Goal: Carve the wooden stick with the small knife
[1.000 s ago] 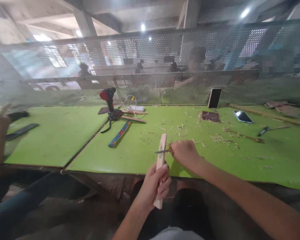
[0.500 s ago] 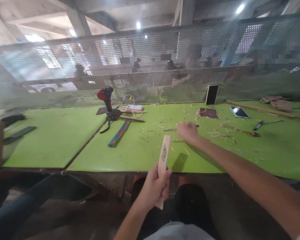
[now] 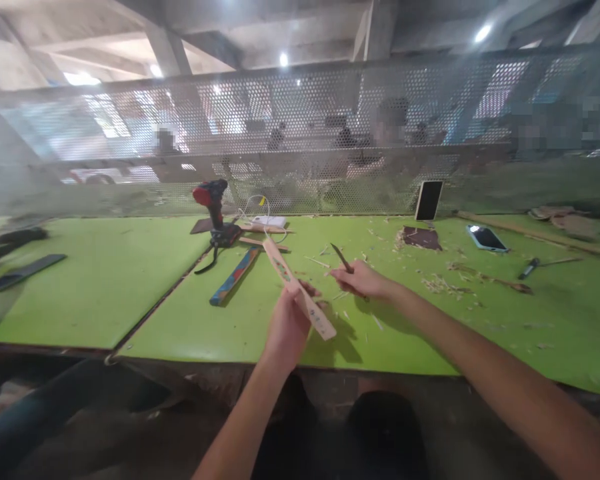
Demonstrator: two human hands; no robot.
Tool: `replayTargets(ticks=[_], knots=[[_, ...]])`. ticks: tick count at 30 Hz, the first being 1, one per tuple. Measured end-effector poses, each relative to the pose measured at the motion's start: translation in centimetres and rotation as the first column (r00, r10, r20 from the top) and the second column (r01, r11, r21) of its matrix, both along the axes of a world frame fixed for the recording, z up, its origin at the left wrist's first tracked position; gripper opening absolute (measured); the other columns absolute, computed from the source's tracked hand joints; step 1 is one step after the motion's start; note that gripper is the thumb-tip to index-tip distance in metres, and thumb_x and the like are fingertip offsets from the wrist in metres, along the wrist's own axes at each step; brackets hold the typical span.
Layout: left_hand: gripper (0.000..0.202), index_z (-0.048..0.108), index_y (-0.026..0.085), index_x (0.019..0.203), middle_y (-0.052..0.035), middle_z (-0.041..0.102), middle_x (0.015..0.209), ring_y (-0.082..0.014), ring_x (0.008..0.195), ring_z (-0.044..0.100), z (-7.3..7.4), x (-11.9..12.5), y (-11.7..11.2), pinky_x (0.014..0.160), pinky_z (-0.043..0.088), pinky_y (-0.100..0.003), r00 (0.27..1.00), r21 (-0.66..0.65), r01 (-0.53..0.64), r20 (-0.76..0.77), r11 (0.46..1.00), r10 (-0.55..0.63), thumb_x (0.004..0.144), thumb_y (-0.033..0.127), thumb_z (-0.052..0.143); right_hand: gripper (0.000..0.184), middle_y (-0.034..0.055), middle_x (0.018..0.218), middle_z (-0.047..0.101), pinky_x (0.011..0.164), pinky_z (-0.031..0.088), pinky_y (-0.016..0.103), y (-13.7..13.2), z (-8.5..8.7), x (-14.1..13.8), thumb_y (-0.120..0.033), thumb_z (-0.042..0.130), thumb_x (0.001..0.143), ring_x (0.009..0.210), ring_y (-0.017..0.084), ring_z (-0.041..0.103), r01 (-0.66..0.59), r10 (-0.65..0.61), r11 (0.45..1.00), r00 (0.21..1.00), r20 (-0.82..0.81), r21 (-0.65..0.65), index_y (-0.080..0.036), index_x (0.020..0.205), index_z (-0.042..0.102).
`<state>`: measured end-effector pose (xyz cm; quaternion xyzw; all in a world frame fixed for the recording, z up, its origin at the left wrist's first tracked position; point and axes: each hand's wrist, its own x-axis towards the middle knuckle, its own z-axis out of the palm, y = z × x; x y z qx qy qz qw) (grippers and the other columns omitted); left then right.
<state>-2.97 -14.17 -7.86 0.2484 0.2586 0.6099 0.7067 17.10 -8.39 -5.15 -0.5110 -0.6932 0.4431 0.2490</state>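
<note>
The left hand (image 3: 289,327) holds a pale wood strip (image 3: 307,307) with its grip closed around the middle portion. The wood strip is located above the front part of the green bench (image 3: 175,320), tilted, with its upper end toward the far left and its lower end toward the near right; small coloured markings show on its face. The right hand (image 3: 367,280) holds a knife (image 3: 341,257), with its grip closed on the handle and the blade directed up and to the left. The blade and the wood strip are apart. A multicoloured bar (image 3: 235,277) lies on the bench to the left of the wood strip. Behind that bar, a red and black power drill (image 3: 216,207) stands upright, with a white device (image 3: 271,221) and its cable near it on the right. Wood shavings (image 3: 443,285) are scattered to the right of the knife, around a dark brown sheet (image 3: 421,238). One phone (image 3: 429,200) stands upright behind the sheet; a second phone (image 3: 487,238) lies flat to its right. A perforated screen (image 3: 300,160) runs along the rear edge.
</note>
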Motion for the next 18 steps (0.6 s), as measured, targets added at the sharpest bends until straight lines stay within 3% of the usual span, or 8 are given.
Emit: replayTargets(ticks=[5, 9, 13, 16, 18], knots=[[0.026, 0.070, 0.021, 0.099, -0.0018, 0.065, 0.098, -0.0161, 0.097, 0.063, 0.5, 0.6, 3.2, 0.092, 0.052, -0.030, 0.994, 0.139, -0.086, -0.057, 0.987, 0.095, 0.078, 0.030, 0.081, 0.051, 0.0058, 0.079, 0.071, 0.038, 0.025, 0.023, 0.5, -0.7, 0.2, -0.069, 0.052, 0.098, 0.043, 0.008, 0.035, -0.086, 0.068, 0.986, 0.989, -0.128, -0.141, -0.022, 0.091, 0.071], [0.031, 0.073, 0.022, 0.104, -0.0030, 0.068, 0.099, -0.0188, 0.099, 0.064, 0.4, 1.4, 5.1, 0.096, 0.050, -0.036, 0.988, 0.269, -0.069, -0.118, 0.961, 0.104, 0.079, 0.034, 0.086, 0.045, 0.0078, 0.082, 0.071, 0.037, 0.025, 0.022, 1.1, -0.8, 1.6, -0.064, 0.063, 0.094, 0.045, 0.007, 0.034, -0.061, -0.002, 0.977, 0.956, -0.294, -0.205, -0.020, 0.095, 0.073], [0.029, 0.077, 0.019, 0.098, -0.0064, 0.074, 0.102, -0.0196, 0.096, 0.066, 0.0, 2.4, 5.7, 0.087, 0.053, -0.032, 0.934, 0.360, -0.064, -0.308, 0.931, 0.183, 0.076, 0.033, 0.088, 0.036, 0.0033, 0.074, 0.065, 0.037, 0.025, 0.019, 1.9, -0.9, 3.4, -0.055, 0.076, 0.087, 0.046, 0.006, 0.032, 0.023, -0.112, 0.980, 0.887, -0.448, -0.200, -0.020, 0.088, 0.071], [0.027, 0.078, 0.020, 0.099, -0.0083, 0.075, 0.103, -0.0197, 0.089, 0.068, 0.1, 2.5, 5.9, 0.077, 0.056, -0.030, 0.866, 0.410, 0.020, -0.463, 0.912, 0.190, 0.075, 0.028, 0.087, 0.034, -0.0016, 0.065, 0.055, 0.037, 0.028, 0.019, 2.4, -0.9, 4.6, -0.053, 0.075, 0.087, 0.046, 0.006, 0.032, 0.135, -0.208, 0.973, 0.859, -0.467, -0.186, -0.020, 0.082, 0.068], [0.031, 0.078, 0.021, 0.107, -0.0098, 0.073, 0.109, -0.0190, 0.087, 0.068, 0.4, 2.0, 6.1, 0.074, 0.057, -0.028, 0.797, 0.426, 0.177, -0.590, 0.887, 0.125, 0.077, 0.025, 0.085, 0.033, -0.0030, 0.062, 0.050, 0.038, 0.030, 0.020, 2.5, -0.6, 5.2, -0.052, 0.071, 0.089, 0.046, 0.007, 0.033, 0.227, -0.273, 0.962, 0.850, -0.450, -0.154, -0.021, 0.078, 0.066]])
